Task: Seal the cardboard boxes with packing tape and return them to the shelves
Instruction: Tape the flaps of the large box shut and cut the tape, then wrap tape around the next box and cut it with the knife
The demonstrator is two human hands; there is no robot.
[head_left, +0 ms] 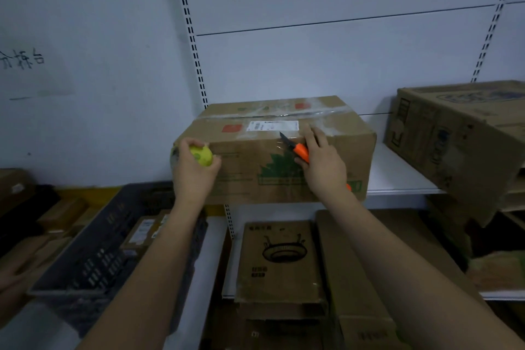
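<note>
Cardboard box (272, 150) sits taped shut on shelf (397, 176); hands grip tape roll (200, 155) and orange knife (295, 148).

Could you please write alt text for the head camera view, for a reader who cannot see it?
A person's right hand holds an orange-handled knife against clear tape on the front of a taped cardboard box on a white shelf, while the left hand grips a yellow-cored tape roll at the box's left edge. More cardboard boxes sit on the shelves below and to the right.
</note>
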